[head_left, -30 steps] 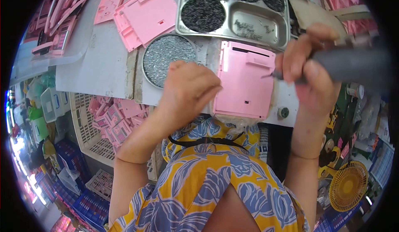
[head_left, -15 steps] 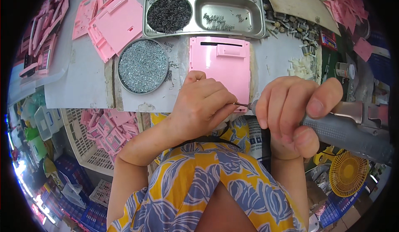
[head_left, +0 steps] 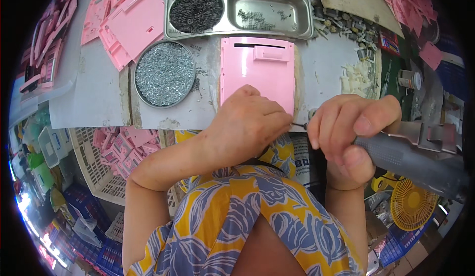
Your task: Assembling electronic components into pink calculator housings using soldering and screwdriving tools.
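My right hand [head_left: 351, 137] is wrapped round a grey electric screwdriver [head_left: 410, 159], its thin bit pointing left. At the tip of that bit the fingers of my left hand [head_left: 255, 122] are pinched together. Whatever they hold there, perhaps something small, is hidden. Under and beyond my left hand lies a flat pink plastic panel [head_left: 262, 80], with a dark slot and a raised block near its far edge. My left hand covers the panel's near edge. To its left stands a round dish of small silvery screws [head_left: 166, 74].
A metal compartment tray [head_left: 309, 21] with dark springs stands beyond the panel. Pink casings [head_left: 136, 23] lie at the far left. White plastic bits [head_left: 357, 78] and small motor-like parts [head_left: 346, 32] are heaped at the right. Below the table's edge is a white basket [head_left: 89, 152] of pink parts.
My left hand and the screwdriver's tip have shifted slightly right relative to the pink panel. The whole view has moved a little, so the table's things appear higher and further left.
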A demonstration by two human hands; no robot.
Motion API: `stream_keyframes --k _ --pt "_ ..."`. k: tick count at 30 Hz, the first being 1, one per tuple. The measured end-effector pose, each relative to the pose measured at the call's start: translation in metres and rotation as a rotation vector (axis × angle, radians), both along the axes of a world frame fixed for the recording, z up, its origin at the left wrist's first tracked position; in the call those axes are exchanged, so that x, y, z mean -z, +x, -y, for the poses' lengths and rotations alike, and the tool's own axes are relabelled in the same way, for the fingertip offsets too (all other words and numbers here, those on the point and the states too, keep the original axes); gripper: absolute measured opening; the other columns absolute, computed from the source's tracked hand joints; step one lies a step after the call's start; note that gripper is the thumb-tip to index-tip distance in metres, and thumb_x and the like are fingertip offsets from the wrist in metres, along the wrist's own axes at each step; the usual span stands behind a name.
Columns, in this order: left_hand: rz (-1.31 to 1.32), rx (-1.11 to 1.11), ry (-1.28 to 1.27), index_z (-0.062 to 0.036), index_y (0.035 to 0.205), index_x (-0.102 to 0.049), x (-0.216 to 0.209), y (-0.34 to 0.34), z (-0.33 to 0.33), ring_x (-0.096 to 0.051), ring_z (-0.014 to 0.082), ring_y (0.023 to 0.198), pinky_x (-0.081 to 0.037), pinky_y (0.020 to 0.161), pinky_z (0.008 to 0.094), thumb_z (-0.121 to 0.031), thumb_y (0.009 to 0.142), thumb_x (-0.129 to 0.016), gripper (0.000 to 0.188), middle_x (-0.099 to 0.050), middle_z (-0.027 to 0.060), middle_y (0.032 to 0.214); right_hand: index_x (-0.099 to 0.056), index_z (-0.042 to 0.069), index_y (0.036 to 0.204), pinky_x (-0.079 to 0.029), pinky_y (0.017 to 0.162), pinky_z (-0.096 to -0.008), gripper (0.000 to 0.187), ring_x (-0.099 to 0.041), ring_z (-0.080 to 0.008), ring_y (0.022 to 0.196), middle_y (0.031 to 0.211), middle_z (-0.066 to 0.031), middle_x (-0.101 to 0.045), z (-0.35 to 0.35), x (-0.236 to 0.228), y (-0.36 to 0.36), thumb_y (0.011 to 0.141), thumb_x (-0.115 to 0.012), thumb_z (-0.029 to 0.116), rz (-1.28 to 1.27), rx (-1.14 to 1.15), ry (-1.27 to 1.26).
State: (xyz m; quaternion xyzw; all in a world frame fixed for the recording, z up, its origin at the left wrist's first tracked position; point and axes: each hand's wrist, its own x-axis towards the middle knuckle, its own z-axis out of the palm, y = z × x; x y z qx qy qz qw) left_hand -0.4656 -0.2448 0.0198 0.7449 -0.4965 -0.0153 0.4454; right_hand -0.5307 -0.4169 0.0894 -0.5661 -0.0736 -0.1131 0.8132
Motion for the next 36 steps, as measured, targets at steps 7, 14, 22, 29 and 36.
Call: stream_keyframes --k 7,14,22,29,36 --pt "-0.081 0.004 0.127 -0.0089 0.073 -0.059 0.015 0.001 0.005 -0.060 0.0290 0.071 -0.046 0.066 0.0417 -0.020 0.085 -0.071 0.021 -0.057 0.0067 0.070 -0.045 0.012 0.102 -0.046 0.056 -0.0314 0.031 -0.048 -0.0125 0.053 0.062 0.0007 -0.048 0.003 0.027 -0.027 0.089 -0.073 0.017 -0.109 0.107 -0.090" --pt "-0.145 0.054 0.138 -0.0074 0.073 -0.058 0.017 0.005 -0.001 -0.059 0.0308 0.073 -0.045 0.068 0.0434 -0.018 0.082 -0.070 0.019 -0.056 0.0085 0.071 -0.052 0.006 0.092 -0.052 0.054 -0.0340 0.020 -0.056 -0.0195 0.052 0.065 -0.0060 -0.056 0.006 0.049 -0.025 0.081 -0.068 0.001 0.129 -0.051 -0.232" --pt "-0.208 0.079 0.122 -0.0071 0.082 -0.059 0.019 0.005 -0.005 -0.059 0.0306 0.080 -0.046 0.074 0.0434 -0.016 0.080 -0.071 0.015 -0.058 0.0091 0.079 -0.056 0.003 0.101 -0.054 0.057 -0.0328 0.023 -0.060 -0.0190 0.057 0.070 -0.0068 -0.060 0.006 0.044 -0.027 0.082 -0.069 0.002 0.065 -0.019 -0.264" --pt "-0.190 0.048 -0.020 -0.0078 0.085 -0.062 0.025 0.005 -0.003 -0.057 0.0290 0.070 -0.044 0.066 0.0409 -0.008 0.078 -0.075 0.014 -0.058 0.0060 0.074 -0.056 0.005 0.116 -0.052 0.063 -0.0362 0.033 -0.055 -0.0179 0.061 0.071 -0.0054 -0.058 0.010 0.034 -0.026 0.087 -0.070 0.003 0.069 -0.102 -0.075" --pt "-0.198 0.051 -0.032 -0.0082 0.084 -0.063 0.026 0.005 -0.002 -0.057 0.0289 0.070 -0.045 0.065 0.0406 -0.008 0.076 -0.076 0.015 -0.059 0.0059 0.075 -0.048 0.010 0.111 -0.047 0.055 -0.0325 0.031 -0.049 -0.0142 0.052 0.062 -0.0009 -0.050 0.001 0.041 -0.027 0.090 -0.070 0.016 0.004 0.003 -0.162"
